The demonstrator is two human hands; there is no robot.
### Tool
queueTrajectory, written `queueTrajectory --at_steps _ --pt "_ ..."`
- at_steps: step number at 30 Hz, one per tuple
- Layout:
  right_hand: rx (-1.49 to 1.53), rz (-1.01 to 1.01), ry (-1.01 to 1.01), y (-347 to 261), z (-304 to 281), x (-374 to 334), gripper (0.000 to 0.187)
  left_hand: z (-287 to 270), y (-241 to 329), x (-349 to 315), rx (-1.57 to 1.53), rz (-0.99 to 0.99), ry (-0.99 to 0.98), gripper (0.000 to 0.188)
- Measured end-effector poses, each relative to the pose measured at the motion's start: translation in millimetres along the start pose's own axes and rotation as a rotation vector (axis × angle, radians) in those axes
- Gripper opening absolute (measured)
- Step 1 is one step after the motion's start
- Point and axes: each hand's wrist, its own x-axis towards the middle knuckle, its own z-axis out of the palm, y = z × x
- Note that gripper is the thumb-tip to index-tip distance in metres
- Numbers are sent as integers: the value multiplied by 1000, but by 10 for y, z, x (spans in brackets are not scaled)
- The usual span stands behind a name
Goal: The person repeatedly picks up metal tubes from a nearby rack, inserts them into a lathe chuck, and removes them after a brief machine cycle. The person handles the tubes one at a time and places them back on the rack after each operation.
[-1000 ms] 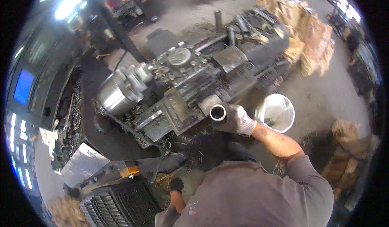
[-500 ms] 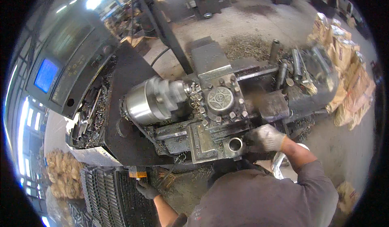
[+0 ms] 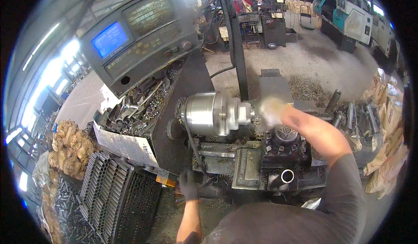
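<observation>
My right hand, in a pale work glove, reaches over the lathe. It is beside the jaws of the round steel chuck and over the far edge of the tool turret. Motion smears its fingers, and whether it touches or holds anything cannot be made out. Low on the near side, my left hand wears a dark glove. An orange switch box lies just left of it, apart from the fingers, whose grip is unclear. An open metal tube end faces up below the turret.
A control panel with a blue screen stands at left, above a tray of metal chips. Racked tubes stand lower left. Brown sacks line the right side. People work at machines far back.
My right hand has left the near right side of the lathe and swung up and left to the chuck jaws. My left hand has shifted away from the orange box. The view has turned.
</observation>
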Motion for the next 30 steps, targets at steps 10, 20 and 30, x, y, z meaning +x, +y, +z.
queueTrajectory --at_steps 10,20,30 --pt "640 52 122 424 533 528 44 1031 1007 1046 976 150 -343 89" --pt "749 598 538 1770 1020 69 34 934 975 1154 980 196 -443 85" --pt "539 1 240 1245 843 444 33 928 1052 1093 918 244 -412 61"
